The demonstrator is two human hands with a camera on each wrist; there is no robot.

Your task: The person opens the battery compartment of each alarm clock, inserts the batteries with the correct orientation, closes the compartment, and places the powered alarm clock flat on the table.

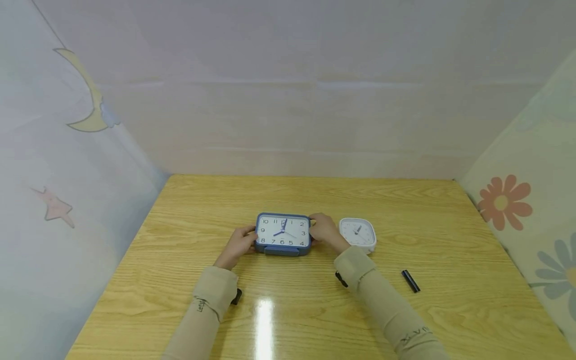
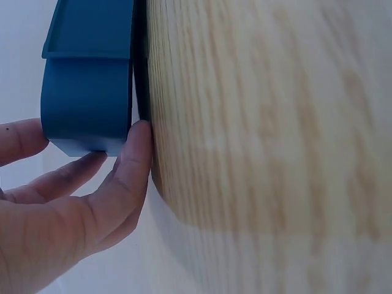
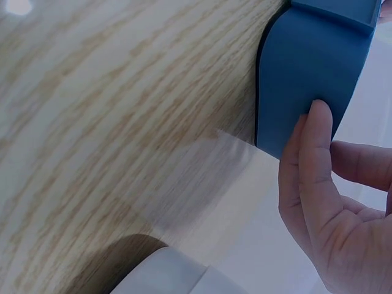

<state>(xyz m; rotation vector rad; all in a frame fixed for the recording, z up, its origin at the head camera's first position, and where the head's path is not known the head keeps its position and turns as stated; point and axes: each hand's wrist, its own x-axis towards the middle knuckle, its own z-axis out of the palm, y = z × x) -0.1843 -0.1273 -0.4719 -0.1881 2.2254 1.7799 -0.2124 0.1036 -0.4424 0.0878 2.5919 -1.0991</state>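
Note:
A blue rectangular alarm clock (image 1: 283, 240) with a white face and dark numerals lies face up on the wooden table, between the two hands. On its left end, the left hand (image 1: 238, 244) grips with the thumb by the face; the left wrist view shows a fingertip tucked low between the clock's blue side (image 2: 86, 95) and the table. The right hand (image 1: 325, 231) holds the opposite end. From the right wrist, two fingers (image 3: 318, 159) press against the blue end wall, with the thumb on the face side. The clock's back is hidden.
A smaller white clock (image 1: 357, 233) lies face up just right of the right hand, partly behind the sleeve. Further right is a short black stick-like object (image 1: 410, 281). Printed walls stand around the wooden table (image 1: 202, 200) at the back and both sides.

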